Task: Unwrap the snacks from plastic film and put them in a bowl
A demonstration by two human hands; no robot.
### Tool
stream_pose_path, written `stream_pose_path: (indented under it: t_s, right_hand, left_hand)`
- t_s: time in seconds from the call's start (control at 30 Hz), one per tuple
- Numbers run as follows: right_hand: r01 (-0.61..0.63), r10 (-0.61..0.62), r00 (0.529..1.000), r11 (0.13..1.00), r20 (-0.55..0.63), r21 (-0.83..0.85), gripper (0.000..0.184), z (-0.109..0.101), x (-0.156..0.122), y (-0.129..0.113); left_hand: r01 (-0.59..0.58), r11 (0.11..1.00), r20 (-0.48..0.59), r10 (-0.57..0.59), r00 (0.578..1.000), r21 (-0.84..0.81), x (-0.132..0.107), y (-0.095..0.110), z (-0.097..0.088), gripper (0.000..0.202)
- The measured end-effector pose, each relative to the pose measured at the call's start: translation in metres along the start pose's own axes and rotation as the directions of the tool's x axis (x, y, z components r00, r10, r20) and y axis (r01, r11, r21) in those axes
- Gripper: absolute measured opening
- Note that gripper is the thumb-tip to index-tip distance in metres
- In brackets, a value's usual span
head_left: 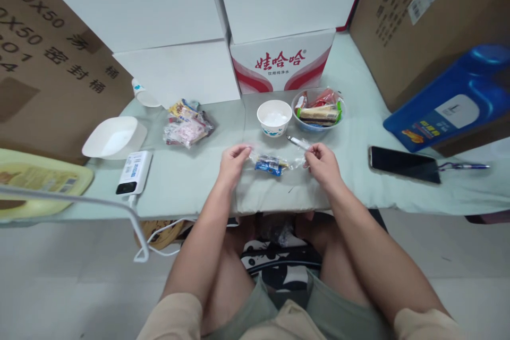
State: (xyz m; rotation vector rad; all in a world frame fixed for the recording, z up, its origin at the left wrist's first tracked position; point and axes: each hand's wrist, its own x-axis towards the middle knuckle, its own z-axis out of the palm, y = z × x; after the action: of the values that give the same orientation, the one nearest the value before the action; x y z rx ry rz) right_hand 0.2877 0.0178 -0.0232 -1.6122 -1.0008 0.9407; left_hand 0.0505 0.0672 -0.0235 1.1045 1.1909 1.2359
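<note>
My left hand (233, 162) and my right hand (322, 162) each pinch one end of a small clear plastic bag (273, 163) that holds blue-wrapped sweets, stretched between them just above the pale green table cover (191, 180). Both hands have their fingers closed on the bag's edges. Just beyond the bag stand a white paper cup (274, 117) and a clear bowl of wrapped snacks (319, 109). A small white wrapped item (298, 142) lies near my right hand.
A pile of snack packets (186, 125) lies at the left, with a white square dish (113, 138) and a white power bank (134, 171). A phone (404, 164), a pen (464, 166) and a blue bottle (450, 101) are at the right. Cardboard boxes (279, 61) line the back.
</note>
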Motion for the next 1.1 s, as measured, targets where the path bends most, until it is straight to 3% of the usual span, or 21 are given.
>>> stream_pose_path:
  t_s: [0.07,0.17,0.23,0.27,0.3,0.37,0.43,0.5,0.57,0.7,0.77,0.87,0.93,1.0,1.1]
  right_hand:
    - [-0.033,0.033,0.999,0.999,-0.003,0.008,0.014,-0.003,0.000,0.001]
    - [-0.014,0.011,0.996,0.999,-0.091,-0.032,0.021,-0.013,-0.002,0.000]
    - [0.128,-0.157,0.965,0.981,-0.208,-0.148,0.024,-0.019,-0.006,-0.002]
    - [0.218,-0.270,0.936,0.949,-0.226,-0.229,0.024,-0.019,-0.009,-0.003]
    - [0.310,-0.377,0.907,0.899,-0.188,-0.310,0.022,-0.018,-0.012,-0.004]
    - [0.487,-0.518,0.854,0.765,0.047,-0.422,0.022,-0.009,-0.018,-0.006]
    - [0.612,-0.532,0.788,0.629,0.309,-0.479,0.029,0.006,-0.022,-0.006]
    - [0.645,-0.483,0.763,0.534,0.430,-0.546,0.041,0.020,-0.023,-0.005]
    - [0.622,-0.443,0.781,0.488,0.441,-0.612,0.044,0.028,-0.022,-0.004]
    - [0.656,-0.450,0.752,0.441,0.482,-0.612,0.028,0.023,-0.017,-0.001]
    - [0.705,-0.481,0.708,0.431,0.517,-0.563,0.021,0.016,-0.017,0.001]
    - [0.810,-0.516,0.585,0.403,0.626,-0.426,0.020,0.004,-0.020,0.000]
    - [0.845,-0.498,0.523,0.409,0.692,-0.345,0.025,-0.001,-0.024,-0.002]
    - [0.824,-0.469,0.545,0.453,0.695,-0.341,0.033,-0.002,-0.028,-0.005]
    - [0.763,-0.458,0.637,0.490,0.620,-0.421,0.042,0.006,-0.031,-0.008]
  left_hand:
    - [0.051,0.985,-0.135,-0.074,0.988,-0.164,0.001,0.003,-0.003,0.021]
    - [0.088,0.953,-0.309,-0.180,0.934,-0.291,0.000,0.008,-0.015,0.021]
    - [0.040,0.977,-0.442,-0.132,0.887,-0.211,-0.001,0.011,-0.025,0.020]
    - [-0.006,0.995,-0.475,-0.040,0.879,-0.095,-0.003,0.013,-0.029,0.020]
    - [-0.062,0.996,-0.450,0.085,0.889,0.066,-0.004,0.014,-0.031,0.021]
    - [-0.201,0.892,-0.198,0.300,0.933,0.404,-0.007,0.015,-0.031,0.030]
    - [-0.328,0.738,0.126,0.317,0.940,0.590,-0.009,0.015,-0.024,0.034]
    - [-0.349,0.659,0.266,0.226,0.937,0.666,-0.012,0.014,-0.016,0.022]
    - [-0.271,0.681,0.259,0.122,0.958,0.681,-0.015,0.014,-0.011,0.014]
    - [-0.063,0.873,0.242,-0.064,0.968,0.483,-0.017,0.016,-0.013,0.032]
    - [-0.028,0.912,0.206,-0.063,0.977,0.409,-0.015,0.015,-0.017,0.036]
    - [-0.042,0.936,0.056,0.024,0.998,0.349,-0.007,0.011,-0.021,0.035]
    - [-0.009,0.958,-0.021,0.015,1.000,0.287,-0.002,0.009,-0.021,0.034]
    - [0.035,0.970,-0.031,-0.029,0.999,0.239,0.001,0.008,-0.019,0.031]
    - [0.059,0.974,0.026,-0.066,0.997,0.218,0.001,0.012,-0.015,0.028]
